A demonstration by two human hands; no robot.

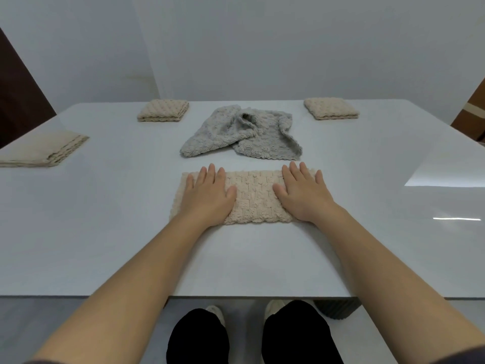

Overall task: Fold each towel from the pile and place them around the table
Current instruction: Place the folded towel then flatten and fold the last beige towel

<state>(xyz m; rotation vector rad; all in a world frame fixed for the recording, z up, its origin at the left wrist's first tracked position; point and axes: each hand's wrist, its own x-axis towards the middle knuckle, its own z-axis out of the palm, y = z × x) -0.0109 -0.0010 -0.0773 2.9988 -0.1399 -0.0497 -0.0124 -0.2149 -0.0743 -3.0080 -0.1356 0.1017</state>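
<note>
A beige knitted towel (pixel 253 198), folded into a long strip, lies flat on the white table (pixel 105 232) in front of me. My left hand (pixel 208 195) presses flat on its left end with straight fingers. My right hand (pixel 304 194) presses flat on its right end the same way. Behind the strip a crumpled grey towel pile (pixel 242 132) sits in the middle of the table. Three folded beige towels lie around the table: one at the far left (pixel 164 110), one at the far right (pixel 331 108), one at the left edge (pixel 44 151).
The table's front edge runs just above my knees (pixel 244 337). A dark ribbed table leg (pixel 336 310) stands under the table to the right. A plain white wall rises behind the table. A bright glare patch (pixel 446 166) lies on the table's right side.
</note>
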